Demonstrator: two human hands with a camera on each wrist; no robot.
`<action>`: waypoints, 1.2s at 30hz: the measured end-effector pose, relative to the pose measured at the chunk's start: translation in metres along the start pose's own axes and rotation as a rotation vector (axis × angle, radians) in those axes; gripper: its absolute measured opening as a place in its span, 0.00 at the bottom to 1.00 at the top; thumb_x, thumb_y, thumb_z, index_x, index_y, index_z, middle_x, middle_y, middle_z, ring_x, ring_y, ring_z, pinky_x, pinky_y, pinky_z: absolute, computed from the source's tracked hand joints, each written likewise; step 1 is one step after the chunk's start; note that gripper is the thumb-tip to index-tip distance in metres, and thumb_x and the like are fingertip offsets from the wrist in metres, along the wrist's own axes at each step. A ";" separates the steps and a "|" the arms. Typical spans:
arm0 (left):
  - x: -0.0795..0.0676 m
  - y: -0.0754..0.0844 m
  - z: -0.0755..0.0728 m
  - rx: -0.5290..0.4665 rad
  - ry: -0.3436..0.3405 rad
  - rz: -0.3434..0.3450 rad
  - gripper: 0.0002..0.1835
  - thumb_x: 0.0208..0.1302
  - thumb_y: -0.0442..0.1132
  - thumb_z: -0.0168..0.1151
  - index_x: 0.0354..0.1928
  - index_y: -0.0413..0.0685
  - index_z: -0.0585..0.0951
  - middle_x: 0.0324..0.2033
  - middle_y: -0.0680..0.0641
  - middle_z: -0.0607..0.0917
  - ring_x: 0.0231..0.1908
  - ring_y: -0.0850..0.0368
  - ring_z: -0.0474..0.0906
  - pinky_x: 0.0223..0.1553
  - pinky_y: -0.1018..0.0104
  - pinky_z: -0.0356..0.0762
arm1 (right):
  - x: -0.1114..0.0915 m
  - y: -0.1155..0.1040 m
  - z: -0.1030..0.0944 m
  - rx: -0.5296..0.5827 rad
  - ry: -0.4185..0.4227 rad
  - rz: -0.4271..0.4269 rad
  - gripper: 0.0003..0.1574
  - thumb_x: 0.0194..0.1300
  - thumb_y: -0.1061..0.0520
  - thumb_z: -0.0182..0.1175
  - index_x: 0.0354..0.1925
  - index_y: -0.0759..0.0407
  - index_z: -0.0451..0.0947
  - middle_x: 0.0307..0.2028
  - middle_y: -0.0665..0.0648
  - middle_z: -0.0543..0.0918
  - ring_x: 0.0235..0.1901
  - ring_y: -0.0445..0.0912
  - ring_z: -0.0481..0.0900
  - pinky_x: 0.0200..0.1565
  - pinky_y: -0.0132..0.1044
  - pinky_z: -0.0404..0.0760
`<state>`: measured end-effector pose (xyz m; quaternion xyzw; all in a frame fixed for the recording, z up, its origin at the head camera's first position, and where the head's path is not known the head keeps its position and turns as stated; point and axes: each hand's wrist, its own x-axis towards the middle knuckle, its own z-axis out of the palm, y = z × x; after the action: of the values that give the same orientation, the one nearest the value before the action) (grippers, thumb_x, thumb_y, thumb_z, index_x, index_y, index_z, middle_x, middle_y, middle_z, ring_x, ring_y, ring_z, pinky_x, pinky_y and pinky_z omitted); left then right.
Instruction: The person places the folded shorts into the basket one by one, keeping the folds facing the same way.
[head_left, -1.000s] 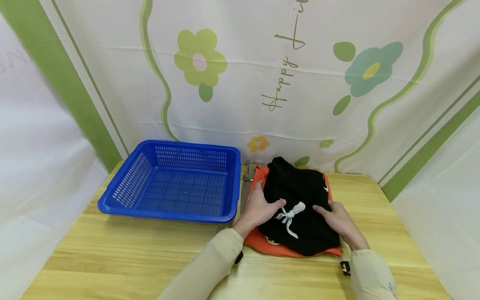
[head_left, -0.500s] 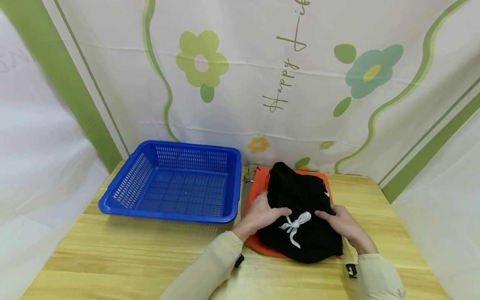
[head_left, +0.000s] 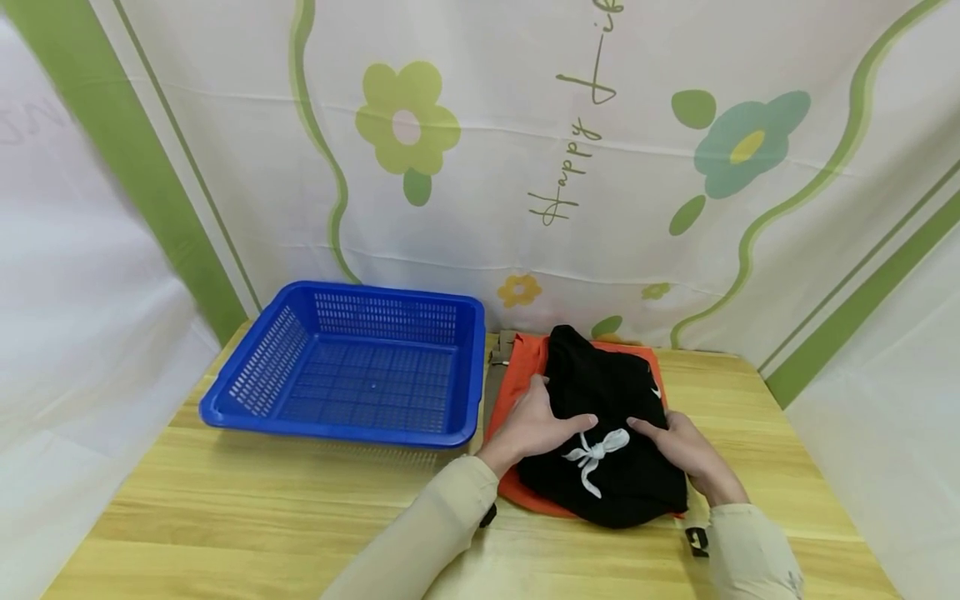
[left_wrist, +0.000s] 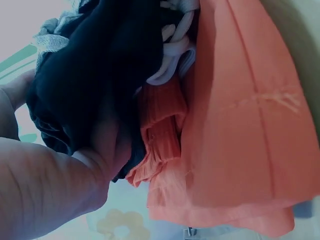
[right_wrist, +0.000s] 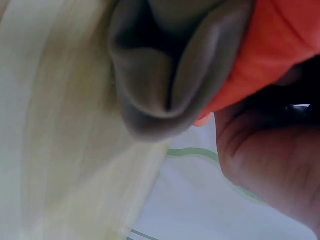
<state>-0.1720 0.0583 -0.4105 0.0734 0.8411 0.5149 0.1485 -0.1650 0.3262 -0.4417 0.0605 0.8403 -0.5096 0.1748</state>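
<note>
Folded black drawstring pants (head_left: 622,483) with a white bow (head_left: 597,451) lie on top of a clothes stack. Under them is a folded orange garment (head_left: 517,367), with pale cords beside it in the left wrist view. Lowest is a taupe garment (right_wrist: 150,90), its rolled fold showing in the right wrist view. My left hand (head_left: 536,429) pinches the pants' left side, thumb on top and fingers tucked under the black cloth. At the right edge my right hand (head_left: 686,446) grips them too, thumb above; its fingertips are hidden.
Left of the stack stands a blue plastic basket (head_left: 341,437) with nothing inside. Both rest on a wooden table (head_left: 285,517). A white curtain (head_left: 480,183) with printed flowers hangs close behind, and more white cloth encloses the sides.
The black pants have slid slightly toward me and to the right over the orange garment. Both hands moved along with them; the left one has shifted further right, near the bow.
</note>
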 end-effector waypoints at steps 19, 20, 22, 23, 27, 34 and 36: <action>0.001 0.003 0.010 0.163 0.069 0.144 0.43 0.54 0.57 0.76 0.67 0.49 0.67 0.64 0.42 0.72 0.62 0.43 0.66 0.62 0.48 0.69 | -0.002 -0.001 0.001 -0.024 0.022 -0.022 0.39 0.76 0.41 0.57 0.64 0.72 0.66 0.52 0.64 0.82 0.45 0.49 0.84 0.46 0.39 0.82; 0.002 0.003 0.009 0.142 0.065 0.138 0.43 0.53 0.57 0.77 0.66 0.50 0.67 0.63 0.43 0.72 0.61 0.43 0.66 0.61 0.47 0.69 | -0.002 -0.001 0.001 -0.028 0.021 -0.025 0.39 0.76 0.41 0.57 0.65 0.72 0.66 0.52 0.64 0.82 0.46 0.49 0.84 0.46 0.39 0.82; 0.003 0.001 0.007 0.093 0.057 0.122 0.43 0.50 0.56 0.79 0.64 0.51 0.68 0.61 0.43 0.73 0.60 0.43 0.67 0.59 0.46 0.69 | -0.002 -0.002 0.001 -0.033 0.019 -0.029 0.40 0.76 0.40 0.57 0.65 0.73 0.66 0.53 0.65 0.82 0.47 0.50 0.83 0.47 0.40 0.81; 0.005 -0.001 0.006 0.065 0.052 0.115 0.43 0.49 0.56 0.80 0.63 0.52 0.69 0.60 0.43 0.73 0.60 0.43 0.68 0.58 0.46 0.70 | -0.002 -0.002 0.001 -0.035 0.020 -0.030 0.40 0.76 0.40 0.57 0.65 0.73 0.66 0.54 0.65 0.81 0.47 0.51 0.83 0.47 0.40 0.81; 0.007 -0.004 0.004 -0.059 0.035 0.073 0.44 0.44 0.51 0.84 0.62 0.53 0.70 0.61 0.42 0.73 0.59 0.45 0.69 0.58 0.45 0.72 | -0.003 -0.001 0.002 -0.043 0.024 -0.031 0.41 0.76 0.40 0.57 0.66 0.73 0.65 0.56 0.67 0.80 0.49 0.51 0.83 0.47 0.40 0.81; 0.005 -0.001 0.001 -0.185 0.029 0.003 0.41 0.43 0.45 0.86 0.59 0.56 0.72 0.62 0.43 0.73 0.59 0.44 0.70 0.55 0.44 0.75 | -0.003 0.000 0.004 -0.026 0.024 -0.023 0.40 0.75 0.40 0.57 0.65 0.73 0.65 0.53 0.65 0.82 0.47 0.50 0.84 0.47 0.40 0.82; 0.006 -0.002 0.002 -0.205 0.023 -0.016 0.40 0.44 0.47 0.85 0.58 0.58 0.72 0.63 0.43 0.73 0.59 0.44 0.70 0.56 0.44 0.74 | -0.003 -0.001 0.004 -0.025 0.026 -0.024 0.40 0.75 0.40 0.58 0.65 0.73 0.65 0.52 0.64 0.83 0.46 0.50 0.84 0.46 0.40 0.82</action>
<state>-0.1766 0.0605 -0.4139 0.0451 0.7862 0.5979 0.1498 -0.1611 0.3226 -0.4416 0.0551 0.8495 -0.5002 0.1586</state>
